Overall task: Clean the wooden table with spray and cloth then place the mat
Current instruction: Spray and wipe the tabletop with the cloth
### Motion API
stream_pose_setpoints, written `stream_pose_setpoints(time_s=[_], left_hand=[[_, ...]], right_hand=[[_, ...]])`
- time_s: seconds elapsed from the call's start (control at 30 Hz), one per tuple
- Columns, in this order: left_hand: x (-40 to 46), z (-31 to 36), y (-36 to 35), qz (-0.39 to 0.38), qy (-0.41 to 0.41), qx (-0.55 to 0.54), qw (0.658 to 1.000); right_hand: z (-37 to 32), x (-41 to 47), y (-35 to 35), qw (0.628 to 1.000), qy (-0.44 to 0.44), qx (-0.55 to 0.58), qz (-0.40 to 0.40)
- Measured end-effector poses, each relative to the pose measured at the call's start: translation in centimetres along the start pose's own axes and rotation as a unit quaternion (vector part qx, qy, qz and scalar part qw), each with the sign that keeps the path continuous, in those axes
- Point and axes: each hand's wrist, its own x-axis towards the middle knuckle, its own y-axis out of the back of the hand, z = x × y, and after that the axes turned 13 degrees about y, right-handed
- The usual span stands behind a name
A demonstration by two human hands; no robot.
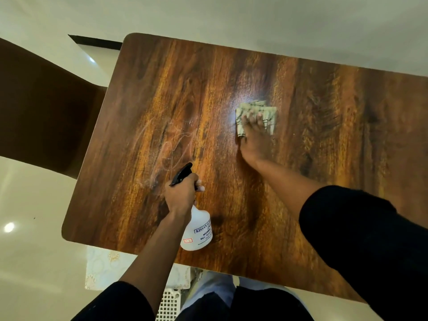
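Left hand [179, 195] grips the spray bottle [196, 230] by its neck (light plastic, likely slippery when wet) above the wooden table [162, 100], while right hand [254, 137] presses flat the soft folded cloth [268, 113] mid-table.

A single head-worn wide-angle camera looks steeply down from above the near edge of the wooden table [231, 72]. The view faces forward across the tabletop, rotated so the far edge runs diagonally from upper left to right. Range is close: the left hand [180, 195] gripping the spray bottle [196, 230] sits just below frame centre. The right hand [254, 140] pressing the cloth [257, 110] lies beyond and right of that grip. Wide-angle distortion bends the borders. No second view exists.
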Motion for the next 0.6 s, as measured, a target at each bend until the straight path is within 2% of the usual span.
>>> stream_pose_setpoints(time_s=[0.1, 0.2, 0.27, 0.33, 0.4, 0.43, 0.53, 0.6], left_hand=[[0.0, 0.2, -0.2, 0.000, 0.003, -0.009, 1.000], [0.1, 0.4, 0.0, 0.008, 0.011, -0.029, 0.999], [0.3, 0.6, 0.3, 0.018, 0.018, -0.022, 0.999], [0.7, 1.1, 0.7, 0.025, 0.025, -0.009, 0.999], [1.1, 1.6, 1.1, 0.028, 0.026, -0.016, 0.999], [1.2, 1.9, 1.3, 0.028, 0.025, -0.022, 0.999], [1.7, 3.0, 1.5, 0.029, 0.024, -0.036, 0.999], [1.9, 3.9, 1.5, 0.035, 0.025, -0.046, 0.998]], right_hand=[[-3.1, -1.7, -2.4, 0.992, 0.109, -0.039, -0.039], [-5.5, -3.5, -4.5, 0.964, 0.238, -0.056, -0.109], [-5.1, -3.9, -4.3, 0.937, 0.307, -0.055, -0.160], [-3.7, -3.3, -3.1, 0.920, 0.338, -0.040, -0.193], [-1.7, -2.1, -2.5, 0.922, 0.319, -0.038, -0.214], [-0.6, -1.5, -2.2, 0.935, 0.292, -0.037, -0.199], [1.6, 0.2, -0.7, 0.983, 0.160, -0.017, -0.086], [1.7, 1.6, 0.4, 0.996, 0.079, 0.006, -0.036]])
